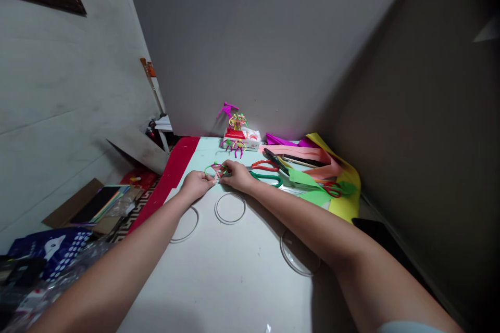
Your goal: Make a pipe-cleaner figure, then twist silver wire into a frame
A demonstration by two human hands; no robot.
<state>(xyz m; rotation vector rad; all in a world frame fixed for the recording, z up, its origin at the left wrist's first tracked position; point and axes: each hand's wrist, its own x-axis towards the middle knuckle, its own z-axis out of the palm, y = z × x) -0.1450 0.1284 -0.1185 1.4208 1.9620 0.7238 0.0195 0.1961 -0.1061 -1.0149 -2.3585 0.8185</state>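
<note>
Between my two hands, above the far part of the table, is a small figure of bent green, pink and purple stems (216, 168), apparently pipe cleaner. My left hand (195, 186) pinches its lower left side. From the right, the closed fingers of my right hand (237, 175) hold it too, and they hide part of it. Right beside my right hand lie scissors with one red and one green handle (269, 179). A coil of thin wire (230, 222) rests on the table just below my hands, and another wire coil (191, 237) is partly behind my left forearm.
More bent-stem figures (227, 109) stand on and before a tissue box (252, 140). Pink, green and yellow sheets (351, 187), red-handled scissors (332, 188) and dark tools lie right. A third wire coil (287, 257) is under my right forearm. A grey panel (273, 52) bounds the back.
</note>
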